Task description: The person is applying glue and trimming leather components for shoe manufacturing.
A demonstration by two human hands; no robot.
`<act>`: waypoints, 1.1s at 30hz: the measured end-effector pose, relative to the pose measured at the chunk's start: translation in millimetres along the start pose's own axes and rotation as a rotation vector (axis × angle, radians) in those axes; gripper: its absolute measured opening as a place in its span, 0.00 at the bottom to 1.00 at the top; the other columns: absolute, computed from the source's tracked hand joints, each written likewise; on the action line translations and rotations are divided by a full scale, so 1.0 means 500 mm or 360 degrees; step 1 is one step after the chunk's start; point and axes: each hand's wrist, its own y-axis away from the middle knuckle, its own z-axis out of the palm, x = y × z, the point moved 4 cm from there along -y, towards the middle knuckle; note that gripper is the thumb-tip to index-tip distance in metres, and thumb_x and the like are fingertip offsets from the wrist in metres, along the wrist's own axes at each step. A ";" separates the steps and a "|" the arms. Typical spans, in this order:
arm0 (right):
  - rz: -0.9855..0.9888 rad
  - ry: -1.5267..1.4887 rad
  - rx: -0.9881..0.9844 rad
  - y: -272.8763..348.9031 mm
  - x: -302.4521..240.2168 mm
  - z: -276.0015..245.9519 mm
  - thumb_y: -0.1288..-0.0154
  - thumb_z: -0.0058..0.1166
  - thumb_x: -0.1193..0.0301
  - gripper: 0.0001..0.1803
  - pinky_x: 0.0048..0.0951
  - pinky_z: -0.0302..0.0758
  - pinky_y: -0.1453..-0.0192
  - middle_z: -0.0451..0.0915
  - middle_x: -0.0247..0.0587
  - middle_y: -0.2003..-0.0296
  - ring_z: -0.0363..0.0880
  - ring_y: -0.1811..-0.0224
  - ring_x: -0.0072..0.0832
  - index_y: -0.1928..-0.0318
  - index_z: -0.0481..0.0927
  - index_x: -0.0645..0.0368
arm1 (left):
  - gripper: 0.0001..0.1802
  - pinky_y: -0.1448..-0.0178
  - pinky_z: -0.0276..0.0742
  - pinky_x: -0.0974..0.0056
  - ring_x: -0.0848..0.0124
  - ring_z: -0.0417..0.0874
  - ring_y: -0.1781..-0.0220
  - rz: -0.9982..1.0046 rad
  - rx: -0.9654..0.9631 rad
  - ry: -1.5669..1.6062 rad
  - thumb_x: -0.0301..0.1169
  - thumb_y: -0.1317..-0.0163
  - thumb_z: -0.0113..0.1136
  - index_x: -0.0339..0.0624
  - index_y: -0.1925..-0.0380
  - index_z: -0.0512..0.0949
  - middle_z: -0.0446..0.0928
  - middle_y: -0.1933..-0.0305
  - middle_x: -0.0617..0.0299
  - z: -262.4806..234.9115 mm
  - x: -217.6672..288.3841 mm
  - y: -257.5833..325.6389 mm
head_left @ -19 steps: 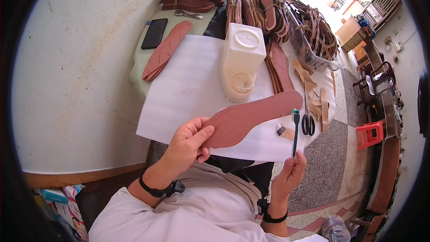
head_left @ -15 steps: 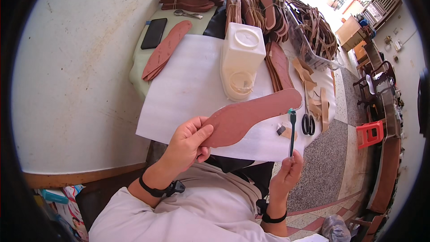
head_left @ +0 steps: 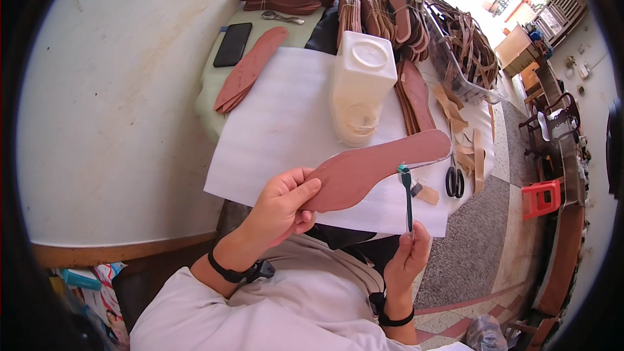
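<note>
My left hand (head_left: 284, 205) is closed on the broad end of a reddish-brown shoe insole (head_left: 374, 172), thumb on top, and holds it above the white sheet (head_left: 260, 136). In my right hand (head_left: 407, 253) is a dark green toothbrush (head_left: 409, 201), upright, pinched by its lower end. Its bristle head touches the insole's near edge, towards the narrow end. A whitish wet line shows along that edge. Beyond the insole stands a white plastic container (head_left: 364, 84) with a round opening low on its near side.
Black-handled scissors (head_left: 454, 181) and tan scraps (head_left: 478, 162) lie at right. Stacked insoles (head_left: 416, 97), a phone (head_left: 232, 45), loose insoles (head_left: 252, 68) and a wristwatch (head_left: 282, 18) sit farther back. A clear bin (head_left: 455, 68) holds brown strips. A red stool (head_left: 541, 199) stands on the floor.
The toothbrush has moved left along the insole's near edge, away from the narrow tip. The whole scene has shifted slightly right in view, and my left hand keeps its hold.
</note>
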 end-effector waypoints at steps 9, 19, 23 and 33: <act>0.0178 -0.0117 -0.0295 0.026 0.007 0.000 0.21 0.49 0.79 0.14 0.32 0.79 0.52 0.87 0.51 0.54 0.85 0.57 0.32 0.40 0.78 0.68 | 0.12 0.78 0.67 0.73 0.84 0.73 0.76 0.0009 -0.0025 -0.0027 0.33 0.17 0.55 0.36 0.44 0.77 0.81 0.63 0.65 -0.001 -0.001 -0.007; 0.0248 -0.0304 -0.0409 0.048 0.022 0.000 0.22 0.50 0.80 0.14 0.29 0.76 0.55 0.86 0.47 0.57 0.79 0.62 0.28 0.41 0.80 0.67 | 0.13 0.78 0.66 0.73 0.84 0.72 0.77 0.0033 -0.0019 -0.0065 0.34 0.17 0.56 0.36 0.44 0.77 0.81 0.63 0.66 0.001 0.002 -0.020; 0.0141 -0.0280 -0.0479 0.044 0.002 0.001 0.21 0.51 0.78 0.13 0.30 0.76 0.57 0.86 0.47 0.57 0.79 0.63 0.28 0.41 0.80 0.67 | 0.13 0.78 0.65 0.73 0.84 0.72 0.77 0.0059 -0.0043 -0.0057 0.33 0.17 0.55 0.36 0.43 0.77 0.82 0.63 0.65 -0.003 0.002 -0.029; -0.0108 -0.0200 -0.0471 0.042 -0.014 0.011 0.23 0.52 0.78 0.13 0.35 0.80 0.57 0.87 0.53 0.52 0.83 0.63 0.38 0.42 0.80 0.67 | 0.14 0.79 0.66 0.74 0.85 0.73 0.77 -0.0075 -0.0083 0.0054 0.33 0.17 0.53 0.35 0.42 0.77 0.83 0.62 0.63 -0.001 -0.004 -0.032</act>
